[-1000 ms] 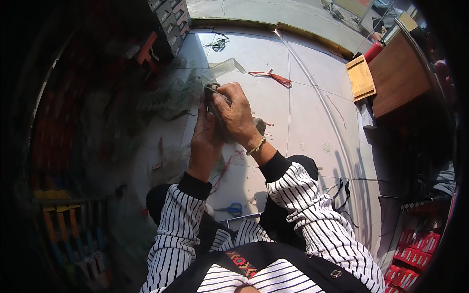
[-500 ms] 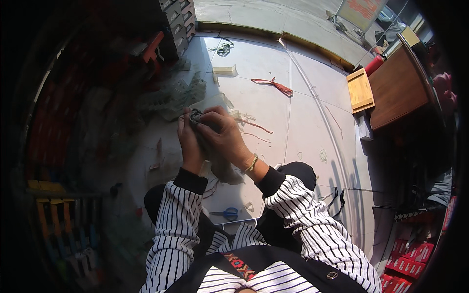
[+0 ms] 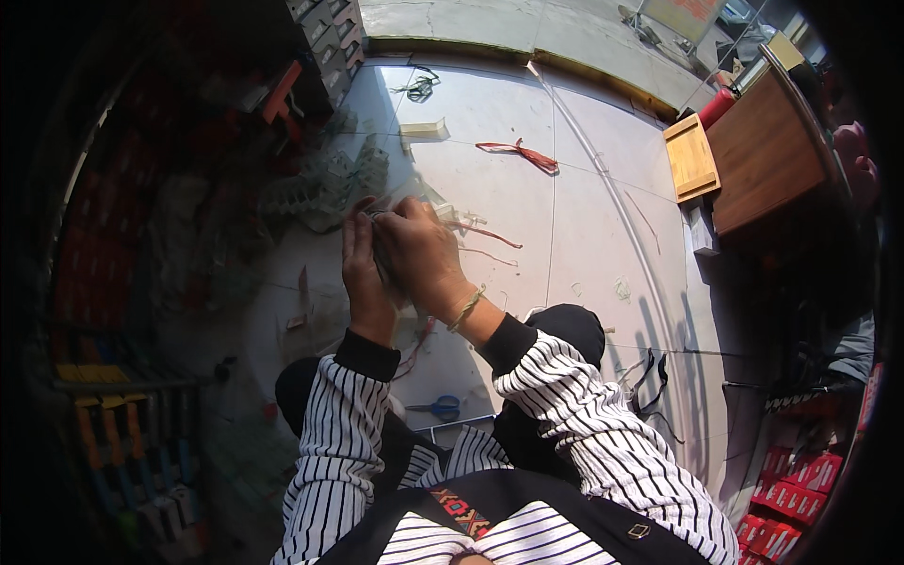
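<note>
Close together in front of me, both hands are on a small grey bundle (image 3: 379, 214) that looks soft and rolled; its kind cannot be made out. My left hand (image 3: 365, 273) is upright and cupped along its left side. From the right, my right hand (image 3: 426, 252) closes over the bundle with bent fingers and hides most of it. Thin reddish strips (image 3: 490, 234) lie on the floor just beyond my right hand. Below the hands, near my knees, rest blue-handled scissors (image 3: 444, 407).
Clear plastic packaging (image 3: 325, 188) is heaped to the left of my hands. Farther off lie a red tied strap (image 3: 520, 153) and a dark green cord (image 3: 419, 88). A long white pole (image 3: 603, 169) crosses the floor. At right stand a wooden cabinet (image 3: 767, 151) and red boxes (image 3: 799, 490).
My right hand has turned and moved left over the bundle, covering more of it. The grey length that hung below the hands no longer shows there. The view has shifted slightly.
</note>
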A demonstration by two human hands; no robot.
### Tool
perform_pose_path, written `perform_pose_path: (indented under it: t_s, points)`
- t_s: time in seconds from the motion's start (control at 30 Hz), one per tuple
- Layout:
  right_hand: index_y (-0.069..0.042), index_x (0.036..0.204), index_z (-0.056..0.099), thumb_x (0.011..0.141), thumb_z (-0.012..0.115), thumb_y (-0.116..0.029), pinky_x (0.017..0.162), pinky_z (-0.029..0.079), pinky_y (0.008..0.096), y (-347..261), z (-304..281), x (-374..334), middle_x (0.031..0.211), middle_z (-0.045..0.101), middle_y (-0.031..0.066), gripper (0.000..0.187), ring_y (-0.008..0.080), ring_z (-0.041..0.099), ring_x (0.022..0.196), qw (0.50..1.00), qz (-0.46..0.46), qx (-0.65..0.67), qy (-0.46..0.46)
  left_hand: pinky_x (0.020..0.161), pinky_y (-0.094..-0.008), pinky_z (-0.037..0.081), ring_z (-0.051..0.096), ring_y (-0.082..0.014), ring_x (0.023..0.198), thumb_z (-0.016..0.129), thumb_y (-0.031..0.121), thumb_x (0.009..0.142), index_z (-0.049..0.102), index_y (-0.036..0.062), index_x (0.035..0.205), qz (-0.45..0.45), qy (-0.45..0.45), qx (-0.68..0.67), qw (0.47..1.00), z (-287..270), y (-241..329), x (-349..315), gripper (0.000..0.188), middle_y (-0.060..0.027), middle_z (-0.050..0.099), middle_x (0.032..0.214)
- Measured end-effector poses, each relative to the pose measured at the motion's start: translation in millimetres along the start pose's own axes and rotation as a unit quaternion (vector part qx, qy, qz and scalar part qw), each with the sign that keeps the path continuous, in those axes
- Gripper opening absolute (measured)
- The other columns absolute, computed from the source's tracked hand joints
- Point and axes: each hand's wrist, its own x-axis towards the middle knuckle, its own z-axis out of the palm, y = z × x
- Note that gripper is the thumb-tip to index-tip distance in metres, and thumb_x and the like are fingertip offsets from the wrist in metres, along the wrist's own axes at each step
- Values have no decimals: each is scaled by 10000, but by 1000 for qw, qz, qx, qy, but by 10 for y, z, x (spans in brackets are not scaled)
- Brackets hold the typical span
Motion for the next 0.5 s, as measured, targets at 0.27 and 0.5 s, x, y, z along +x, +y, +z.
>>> perform_pose_path:
  t_s: [0.27,0.5]
  points:
    - [-57,846,657,821,531,-164,748,494,409,116,-96,8,934,565,172,167,335,568,935,972,87,-117,-186,867,-276,432,533,-146,988,356,200,981,494,49,1136,-62,59,60,995,-68,-222,8,257,-67,549,1042]
    - [-47,798,652,801,570,-162,745,480,405,21,6,-72,891,562,146,141,329,564,899,996,7,90,-11,920,-317,427,554,-212,1026,298,394,979,514,13,1146,-125,38,-56,990,-136,-135,49,468,-126,570,1107]
